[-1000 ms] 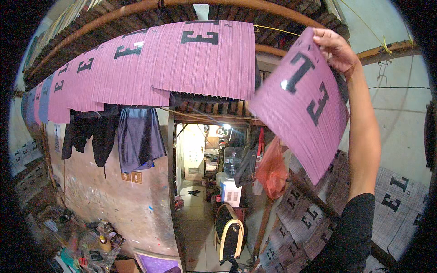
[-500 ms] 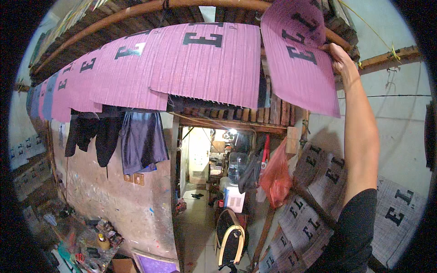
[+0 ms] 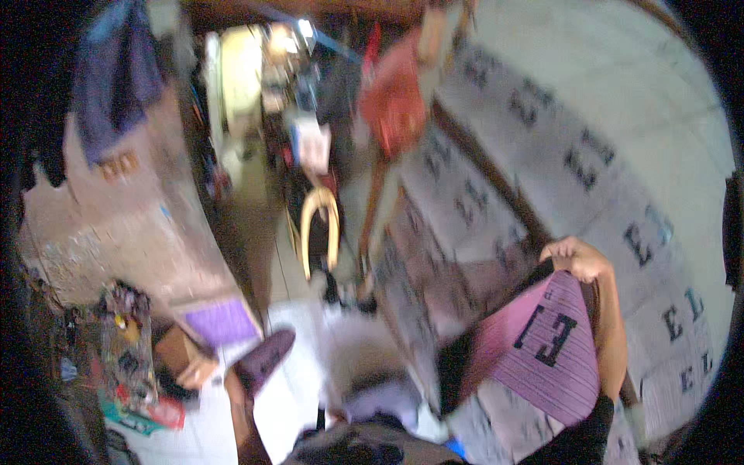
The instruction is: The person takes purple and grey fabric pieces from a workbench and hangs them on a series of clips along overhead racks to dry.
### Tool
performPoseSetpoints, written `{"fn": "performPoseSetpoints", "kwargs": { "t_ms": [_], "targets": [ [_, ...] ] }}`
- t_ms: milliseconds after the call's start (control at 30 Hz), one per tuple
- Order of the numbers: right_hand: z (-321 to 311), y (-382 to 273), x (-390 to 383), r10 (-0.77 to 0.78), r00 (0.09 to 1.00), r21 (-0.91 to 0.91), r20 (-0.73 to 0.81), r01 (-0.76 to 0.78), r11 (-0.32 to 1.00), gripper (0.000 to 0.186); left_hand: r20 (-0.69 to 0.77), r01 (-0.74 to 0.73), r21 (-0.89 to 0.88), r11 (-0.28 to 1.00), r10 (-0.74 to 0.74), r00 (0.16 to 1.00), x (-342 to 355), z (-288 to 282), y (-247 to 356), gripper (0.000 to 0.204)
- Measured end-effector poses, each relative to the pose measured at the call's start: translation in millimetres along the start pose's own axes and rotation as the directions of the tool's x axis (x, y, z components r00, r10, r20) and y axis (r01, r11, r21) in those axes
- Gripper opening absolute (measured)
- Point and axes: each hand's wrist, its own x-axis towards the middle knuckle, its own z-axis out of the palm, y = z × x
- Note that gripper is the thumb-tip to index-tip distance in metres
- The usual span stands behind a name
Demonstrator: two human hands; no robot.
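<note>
My right hand (image 3: 577, 258) is closed on the upper edge of a pink streaked sheet (image 3: 504, 333) with large black printed letters. The sheet hangs curved below the hand, beside my right forearm. Over at the lower left, my left hand (image 3: 198, 372) is in front of a brown cardboard box (image 3: 174, 349). Motion smears its fingers, so I cannot see whether they hold anything. Next to the left wrist is a dark purple flat piece (image 3: 267, 358), too blurred to name.
Grey printed sheets (image 3: 612, 232) cover sloping racks on the right. A cluttered bench (image 3: 128, 353) and a purple framed panel (image 3: 221, 322) are at left. Ahead, a pale curved frame (image 3: 319, 225) stands in the passage beneath a hanging red plastic bag (image 3: 395, 101).
The view has swung downward from the overhead row of pink sheets. My right hand has come down with a pink sheet in it. My left hand has come into view.
</note>
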Motion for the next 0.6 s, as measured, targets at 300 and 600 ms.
{"fn": "performPoseSetpoints", "kwargs": {
  "t_ms": [300,600],
  "targets": [
    [212,112,-37,0.437,0.603,-0.611,0.668,0.109,0.784,0.019,0.297,-0.078,0.436,0.897,-0.061,0.953,-88,-78,-43,0.036],
    [291,152,-44,0.284,0.749,-0.601,0.598,0.185,0.777,0.023,-0.027,0.152,0.291,0.945,-0.151,0.988,-166,-160,-46,0.038]
  ]
}}
